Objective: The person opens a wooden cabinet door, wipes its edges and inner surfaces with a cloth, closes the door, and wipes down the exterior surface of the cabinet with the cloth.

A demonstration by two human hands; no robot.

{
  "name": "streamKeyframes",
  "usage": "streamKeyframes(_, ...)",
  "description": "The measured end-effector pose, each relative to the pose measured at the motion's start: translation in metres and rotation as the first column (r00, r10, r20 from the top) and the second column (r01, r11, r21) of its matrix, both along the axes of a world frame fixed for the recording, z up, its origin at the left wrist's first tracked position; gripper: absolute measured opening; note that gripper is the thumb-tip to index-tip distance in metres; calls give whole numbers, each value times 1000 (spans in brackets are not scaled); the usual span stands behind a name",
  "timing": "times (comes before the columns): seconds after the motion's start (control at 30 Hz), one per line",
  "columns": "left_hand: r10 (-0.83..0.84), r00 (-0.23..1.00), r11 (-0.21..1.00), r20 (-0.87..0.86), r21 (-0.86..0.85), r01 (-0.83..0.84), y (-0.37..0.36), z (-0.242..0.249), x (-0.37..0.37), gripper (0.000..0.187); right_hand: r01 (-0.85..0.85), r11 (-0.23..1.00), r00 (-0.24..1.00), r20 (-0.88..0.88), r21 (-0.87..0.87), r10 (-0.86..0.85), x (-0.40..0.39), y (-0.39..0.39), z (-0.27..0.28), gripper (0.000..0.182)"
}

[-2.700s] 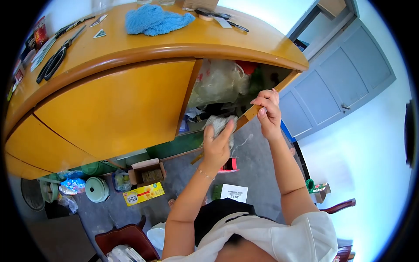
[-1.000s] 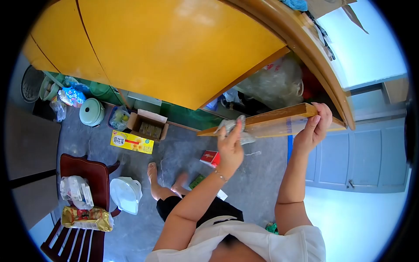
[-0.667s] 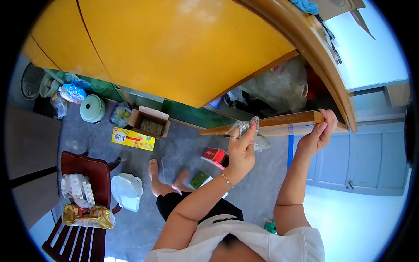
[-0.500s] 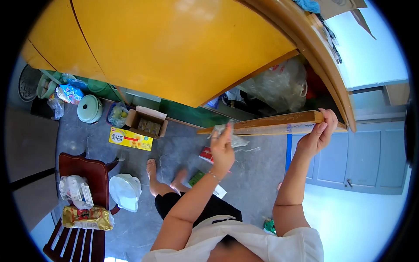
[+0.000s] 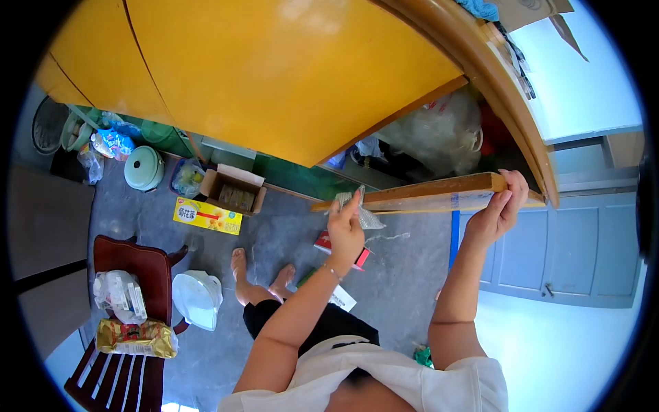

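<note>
My left hand (image 5: 347,230) pinches a crumpled grey-white cloth (image 5: 368,211) against or close to the inner face of the open cabinet door (image 5: 425,194). Some of the cloth hangs below my fingers. My right hand (image 5: 501,209) is closed round the outer end of that wooden door. Behind the door, the open cabinet compartment holds a clear plastic bag (image 5: 446,134) and dark items. The yellow cabinet front (image 5: 274,75) rises above.
On the grey floor stand an open carton (image 5: 233,190), a yellow box (image 5: 206,216), a green lidded pot (image 5: 144,168), a red box (image 5: 324,242) and a white bucket (image 5: 197,300). A dark red chair (image 5: 141,257) holds bags. A blue door (image 5: 570,247) is at right.
My left hand has shifted slightly left and down, and the cloth hangs in a different shape. My right hand still grips the door end.
</note>
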State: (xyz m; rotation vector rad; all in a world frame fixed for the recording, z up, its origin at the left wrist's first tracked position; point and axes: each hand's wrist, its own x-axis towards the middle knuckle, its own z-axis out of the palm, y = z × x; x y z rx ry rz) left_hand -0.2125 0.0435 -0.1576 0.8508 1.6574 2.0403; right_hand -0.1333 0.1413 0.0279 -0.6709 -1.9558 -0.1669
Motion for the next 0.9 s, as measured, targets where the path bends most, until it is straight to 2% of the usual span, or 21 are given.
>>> streamKeyframes(0.07, -72, 993, 997, 94, -20, 74, -1, 1, -6, 43, -8, 1000, 1000, -20, -3, 8, 0, -1, -1, 30)
streamKeyframes(0.17, -113, 993, 989, 26, 96, 110, -6, 61, -2, 45, -41, 999, 998, -52, -3, 40, 4, 0, -4, 30)
streamKeyframes(0.2, -84, 996, 978, -4, 190, 83, -3, 68, 0, 50, -45, 999, 998, -55, -14, 44, 5, -2, -4, 30)
streamKeyframes(0.3, -31, 1000, 990, 1, 139, 31, -5, 43, 7, 41, -51, 999, 998, -41, -16, 51, 7, -3, -3, 30)
streamKeyframes(0.33, 88, 992, 990, -88, 116, -78, -3, 28, 7, 40, -51, 999, 998, -35, -12, 50, 7, -4, -3, 30)
streamKeyframes(0.43, -39, 991, 999, 126, -2, 40, -9, 0, 3, 39, -27, 999, 999, -31, -17, 27, 4, -5, -1, 30)
streamKeyframes(0.47, -14, 1000, 1000, 4, -17, 14, -6, -3, 3, 38, -20, 1000, 1000, -22, -16, 20, 4, -5, -1, 30)
streamKeyframes(0.57, -54, 998, 997, -15, 60, 55, -6, 50, 2, 37, -8, 1000, 1000, -15, -6, 8, 5, -3, 0, 29)
streamKeyframes(0.6, -82, 996, 988, 31, 137, 77, -6, 73, 2, 37, -9, 1000, 1000, -19, -11, 9, 6, -4, 0, 29)
streamKeyframes(0.7, -81, 996, 990, 38, 120, 76, -4, 76, 2, 36, 4, 1000, 1000, 13, 2, -4, 8, -5, 2, 29)
streamKeyframes(0.83, 6, 997, 1000, -75, -26, -8, -7, -2, 1, 41, 3, 1000, 1000, 11, -1, -3, 9, -7, 2, 29)
streamKeyframes(0.9, -14, 998, 995, -58, -99, 8, -6, -17, -3, 42, 4, 1000, 1000, -12, -10, -5, 9, -8, 0, 29)
